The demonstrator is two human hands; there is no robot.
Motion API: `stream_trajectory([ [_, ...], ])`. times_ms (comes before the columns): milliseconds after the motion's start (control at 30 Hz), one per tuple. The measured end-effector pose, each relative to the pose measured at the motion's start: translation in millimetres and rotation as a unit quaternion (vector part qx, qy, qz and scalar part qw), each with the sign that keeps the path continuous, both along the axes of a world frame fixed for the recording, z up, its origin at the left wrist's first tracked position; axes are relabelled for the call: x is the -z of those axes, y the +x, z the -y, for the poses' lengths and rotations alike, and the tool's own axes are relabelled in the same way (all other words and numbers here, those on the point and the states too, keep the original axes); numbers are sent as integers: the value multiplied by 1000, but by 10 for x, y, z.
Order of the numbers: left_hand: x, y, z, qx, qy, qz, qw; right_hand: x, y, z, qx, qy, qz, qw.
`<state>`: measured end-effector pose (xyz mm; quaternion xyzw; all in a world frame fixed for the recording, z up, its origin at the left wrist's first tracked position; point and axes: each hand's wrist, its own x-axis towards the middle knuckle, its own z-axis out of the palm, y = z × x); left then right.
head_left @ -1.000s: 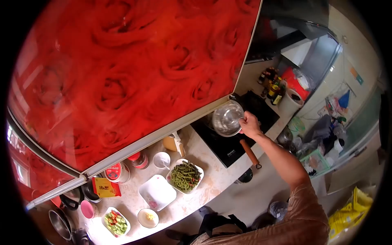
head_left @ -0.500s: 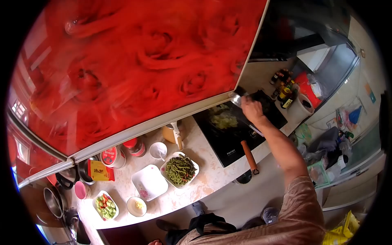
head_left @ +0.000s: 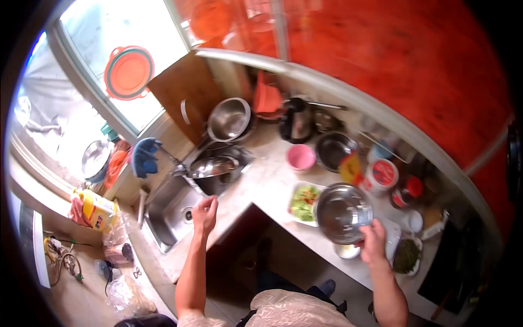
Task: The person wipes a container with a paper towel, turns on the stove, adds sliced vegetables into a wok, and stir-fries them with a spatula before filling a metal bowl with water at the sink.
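My right hand [head_left: 373, 242] grips the rim of a shiny metal bowl [head_left: 344, 212], tilted so its inside faces me, above the counter. The bowl partly covers a white dish of cut green and red vegetables [head_left: 304, 203] and a small bowl [head_left: 347, 250]. My left hand [head_left: 205, 214] is over the front edge of the sink [head_left: 174, 210], its fingers curled together, with nothing visible in them. A large metal bowl or pan [head_left: 213, 166] lies in the sink's far part, under the faucet.
A steel basin [head_left: 230, 120] leans behind the sink. On the counter stand a pink bowl [head_left: 300, 157], a dark pot [head_left: 335, 151], a white tub with a red lid [head_left: 381, 175], a red-lidded jar [head_left: 407, 192] and a dish of green beans [head_left: 407, 256]. The black stove [head_left: 455, 267] is far right.
My view has swung left from the stove to the sink. My right hand, earlier over the stove with something shiny, now holds the metal bowl by the counter. My left hand has come up into view.
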<state>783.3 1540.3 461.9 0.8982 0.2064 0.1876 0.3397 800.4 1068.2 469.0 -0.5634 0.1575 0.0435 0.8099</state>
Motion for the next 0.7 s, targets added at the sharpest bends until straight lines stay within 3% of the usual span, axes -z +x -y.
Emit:
stream_trajectory([
  [100,270,847,-1213,-33,-9,84,996,-118,443,-1679,-164,32,-2,986],
  [200,473,1758,-2162,-52,9,47,998,0,962,-3107,-217,20,-61,974],
  [367,1154,2975,-3024,-21,-2,0,1000,-165,1778,-4701,-231,-16,-41,972],
  [400,1181,3154,-3136,1,15,-78,997,-217,1892,-4904,-231,-24,-41,972],
  [467,1449,3411,-3283,99,-27,20,994,-203,2093,-5180,-242,-28,-18,970],
  [567,1723,3618,-3281,108,-86,60,989,-138,2292,-5412,-233,-60,-33,970],
  [600,1728,3672,-3264,59,-17,33,998,-135,2332,-5452,-229,-64,-41,970],
  [633,1750,3682,-3238,50,-44,57,996,-113,2350,-5467,-225,-69,-54,970],
  [700,1788,3618,-3266,145,-10,85,986,2,2389,-5485,-223,-74,-42,971],
])
